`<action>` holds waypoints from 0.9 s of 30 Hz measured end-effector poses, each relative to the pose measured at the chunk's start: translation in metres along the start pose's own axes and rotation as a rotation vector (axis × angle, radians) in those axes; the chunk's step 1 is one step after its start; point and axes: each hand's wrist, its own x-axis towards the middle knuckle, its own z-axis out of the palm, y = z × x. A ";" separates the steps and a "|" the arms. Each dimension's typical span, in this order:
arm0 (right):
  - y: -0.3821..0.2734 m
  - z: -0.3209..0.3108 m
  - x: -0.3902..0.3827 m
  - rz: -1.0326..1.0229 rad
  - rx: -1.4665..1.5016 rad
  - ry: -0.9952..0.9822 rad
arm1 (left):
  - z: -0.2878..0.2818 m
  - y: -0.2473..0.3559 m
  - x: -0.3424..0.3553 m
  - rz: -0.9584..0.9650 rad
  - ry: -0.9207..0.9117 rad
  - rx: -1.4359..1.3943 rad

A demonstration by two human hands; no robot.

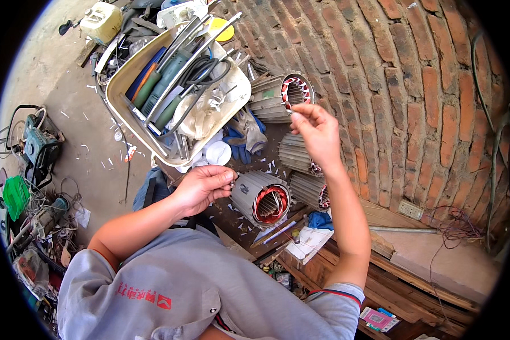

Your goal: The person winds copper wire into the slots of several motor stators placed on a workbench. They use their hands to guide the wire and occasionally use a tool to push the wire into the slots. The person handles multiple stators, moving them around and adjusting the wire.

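My left hand (205, 188) is closed in a pinch beside the nearest motor stator (245, 190), a grey finned housing with a ring of red copper winding inside. A small dark bit shows at those fingertips, too small to name. Up and to the right, my right hand (318, 133) is also pinched, its fingertips in front of the open end of the farthest stator (266, 101). Red winding with white strips lines that end. What the right fingers hold, if anything, I cannot make out. Between these two lie a third stator (294, 152) and another stator (306, 188), partly behind my right forearm.
A cream plastic tub (114, 93) holds power tools, metal bars and black cable. Work gloves (248, 133) lie against it. A brick wall (391, 102) rises on the right. White paper (309, 243) lies on the boards. Cluttered machines, including a teal one (39, 144), stand left.
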 end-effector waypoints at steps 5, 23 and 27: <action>0.041 -0.054 0.096 -0.087 -0.403 0.243 | -0.013 0.003 -0.009 -0.052 0.056 0.035; 0.066 -0.049 0.156 -0.242 -0.955 0.112 | -0.040 -0.001 -0.015 -0.082 0.174 0.036; 0.062 -0.052 0.154 -0.300 -0.997 0.056 | -0.039 -0.001 -0.014 -0.079 0.191 0.024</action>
